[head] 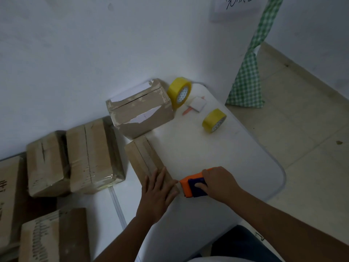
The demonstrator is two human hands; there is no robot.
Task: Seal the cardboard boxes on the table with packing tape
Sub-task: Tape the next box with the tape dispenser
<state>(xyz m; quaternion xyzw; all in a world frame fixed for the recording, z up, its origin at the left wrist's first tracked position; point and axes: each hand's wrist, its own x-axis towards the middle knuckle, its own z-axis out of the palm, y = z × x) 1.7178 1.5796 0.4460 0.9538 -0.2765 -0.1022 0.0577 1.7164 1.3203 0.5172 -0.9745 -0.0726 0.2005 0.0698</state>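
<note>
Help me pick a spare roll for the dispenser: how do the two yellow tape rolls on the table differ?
The far roll looks larger than the near roll, though it is hard to judge from this view. The far roll leans against the torn cardboard box; the near roll stands free on the white table. The far roll sits near the wall, the near roll closer to the table's right edge. Both are yellow, stand on edge, and are untouched.

arms: bare, no sleeves | legs: dark blue trousers [243, 242]
</note>
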